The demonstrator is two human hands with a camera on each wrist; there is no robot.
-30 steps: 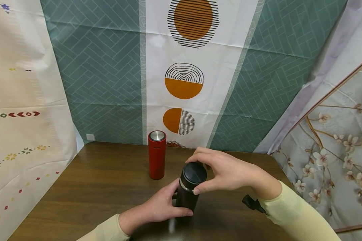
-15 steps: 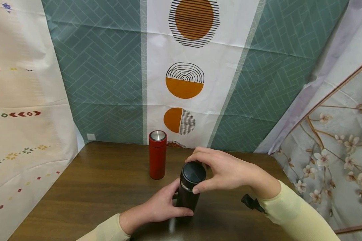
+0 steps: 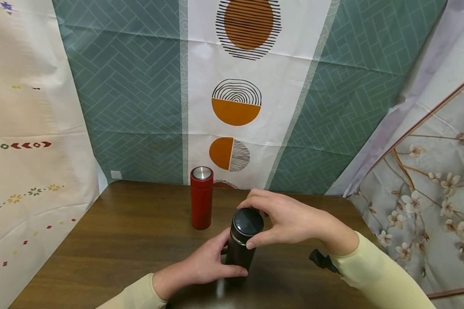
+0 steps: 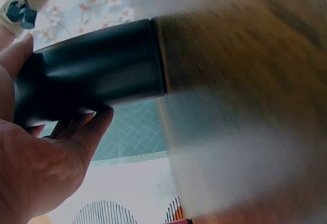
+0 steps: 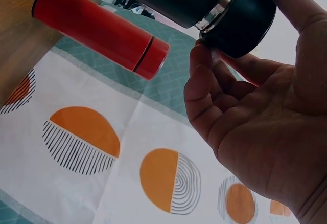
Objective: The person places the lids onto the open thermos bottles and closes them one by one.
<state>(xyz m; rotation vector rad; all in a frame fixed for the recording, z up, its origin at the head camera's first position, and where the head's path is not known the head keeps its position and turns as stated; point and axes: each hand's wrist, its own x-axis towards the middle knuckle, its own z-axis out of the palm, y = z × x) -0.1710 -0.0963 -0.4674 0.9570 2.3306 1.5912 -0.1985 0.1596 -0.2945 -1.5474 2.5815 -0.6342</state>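
My left hand [image 3: 205, 263] grips the body of the black flask [image 3: 239, 256]; my right hand [image 3: 290, 216] pinches its lid [image 3: 248, 222] between thumb and fingers. The flask stands upright on the table [image 3: 131, 227] in front of me. I judge it rigid, moderately heavy and smooth enough to slip: hold the body around its middle, the lid by its side. A bright band [image 5: 217, 12] shows below the lid; contents are hidden. Farther back, apart from it, stands a red flask [image 3: 202, 206], capped, contents likewise hidden.
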